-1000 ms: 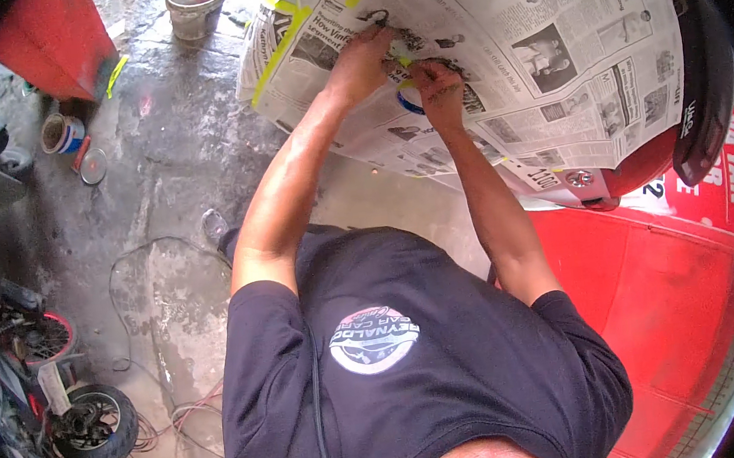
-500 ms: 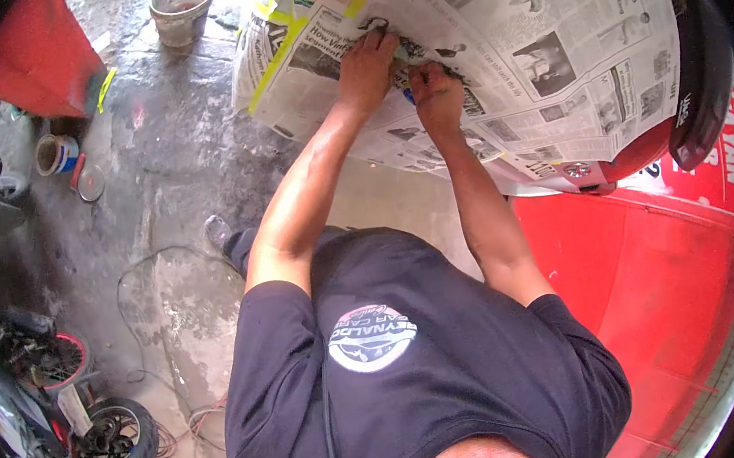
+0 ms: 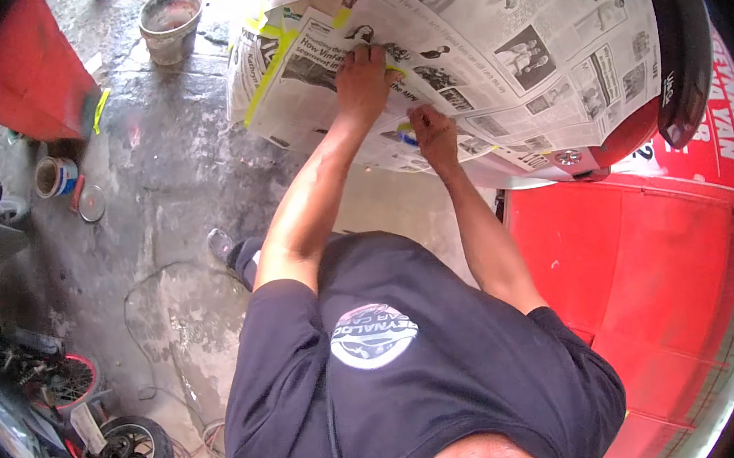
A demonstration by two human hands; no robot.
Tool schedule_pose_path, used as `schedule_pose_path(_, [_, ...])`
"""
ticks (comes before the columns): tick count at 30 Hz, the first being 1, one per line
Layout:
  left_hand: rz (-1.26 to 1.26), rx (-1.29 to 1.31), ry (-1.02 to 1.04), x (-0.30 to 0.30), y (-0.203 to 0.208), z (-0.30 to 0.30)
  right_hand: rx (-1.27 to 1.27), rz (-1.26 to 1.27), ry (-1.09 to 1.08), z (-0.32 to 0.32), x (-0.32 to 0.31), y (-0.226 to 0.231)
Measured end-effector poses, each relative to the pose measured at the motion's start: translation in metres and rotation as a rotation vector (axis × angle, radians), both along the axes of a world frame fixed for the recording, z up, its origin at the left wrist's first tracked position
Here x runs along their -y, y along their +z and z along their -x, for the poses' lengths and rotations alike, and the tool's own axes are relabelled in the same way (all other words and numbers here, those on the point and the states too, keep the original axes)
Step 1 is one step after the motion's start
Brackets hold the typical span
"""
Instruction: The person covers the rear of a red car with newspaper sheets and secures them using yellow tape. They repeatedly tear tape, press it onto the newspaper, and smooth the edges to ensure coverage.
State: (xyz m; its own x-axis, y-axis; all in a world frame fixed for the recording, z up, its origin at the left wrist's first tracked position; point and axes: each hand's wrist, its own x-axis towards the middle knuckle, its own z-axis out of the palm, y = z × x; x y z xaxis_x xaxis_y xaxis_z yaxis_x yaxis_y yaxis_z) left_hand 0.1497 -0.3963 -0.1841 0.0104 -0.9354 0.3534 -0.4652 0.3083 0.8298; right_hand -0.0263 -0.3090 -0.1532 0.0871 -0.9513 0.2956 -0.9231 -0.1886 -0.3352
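Newspaper (image 3: 531, 1) is pressed by L hand (image 3: 362, 85), fingers (image 3: 362, 56) slightly apart; tape roll w/ blue core (image 3: 408, 138) is clamped in R hand (image 3: 435, 140).

I see matt newsprint sheets (image 3: 492, 56) on the far side, rough concrete floor (image 3: 168, 226) left, glossy red panel (image 3: 568, 249) right.

Newspaper sheets (image 3: 475, 52) — overlapping, yellow tape (image 3: 271, 77) — along one edge
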Motion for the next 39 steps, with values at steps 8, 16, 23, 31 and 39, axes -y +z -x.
schedule_pose_path(8, [0.023,-0.055,0.003,0.003,-0.019,0.003,-0.294,-0.616,0.182,0.004,-0.084,-0.042])
schedule_pose_path(16, [-0.266,-0.408,-0.644,-0.131,-0.094,-0.072,0.564,-0.864,-0.123,-0.069,-0.076,0.012])
schedule_pose_path(23, [-0.562,-0.896,-0.516,-0.182,-0.075,-0.138,0.390,-0.765,0.077,-0.133,-0.056,0.021])
schedule_pose_path(31, [-0.456,-1.077,-0.277,-0.172,-0.050,-0.186,0.152,-0.232,0.238,-0.210,-0.050,0.038])
schedule_pose_path(39, [-0.379,-1.251,-0.328,-0.183,-0.048,-0.200,0.072,-0.116,0.358,-0.235,-0.057,0.053])
